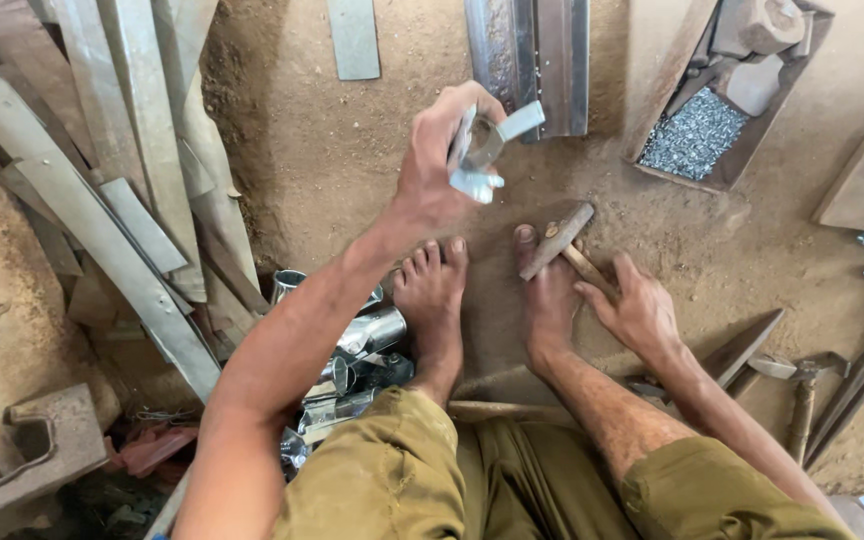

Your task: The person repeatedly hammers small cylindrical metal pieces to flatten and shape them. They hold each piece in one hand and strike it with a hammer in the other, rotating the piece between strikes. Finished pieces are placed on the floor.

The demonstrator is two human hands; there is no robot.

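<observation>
My left hand (437, 165) is raised over the dirt floor and grips a small bent piece of shiny sheet metal (487, 150). My right hand (637, 310) rests low by my right foot (547, 290), fingers on the wooden handle of a hammer (562, 240) that lies across the toes. My left foot (432, 300) is planted beside it. My knees in olive trousers fill the bottom edge.
Long sheet-metal strips (122, 200) lean in a pile at left. Shiny tin cans (357, 345) lie by my left leg. A metal rail (532, 55) sits ahead, a box of small nails (697, 130) at upper right, another hammer (802, 395) at right.
</observation>
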